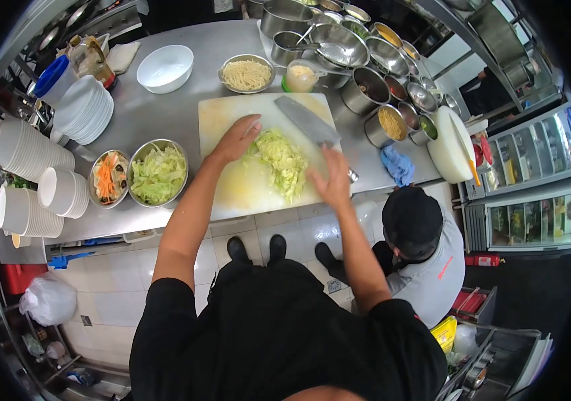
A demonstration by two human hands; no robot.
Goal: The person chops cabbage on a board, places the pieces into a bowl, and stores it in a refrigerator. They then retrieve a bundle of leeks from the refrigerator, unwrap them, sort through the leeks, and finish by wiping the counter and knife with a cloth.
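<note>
Chopped lettuce (280,159) lies heaped on the white cutting board (215,190). My left hand (237,138) is at the upper left of the heap, fingers stretched out and thumb apart. On the other side, my right hand (332,179) is open with spread fingers, near the board's right edge. A broad kitchen knife (304,119) rests flat on the board's upper right. Its blade points away from me, and its handle runs toward my right hand, which partly hides it. Left of the board stands a metal bowl of cut lettuce (158,175).
Beyond the board are a bowl of noodles (246,73), a tub (300,77) and a white bowl (165,68). Metal pots (359,90) crowd the right, near a blue cloth (398,165). Stacked white bowls (28,147) line the left. A person in a black cap (411,220) is close on my right.
</note>
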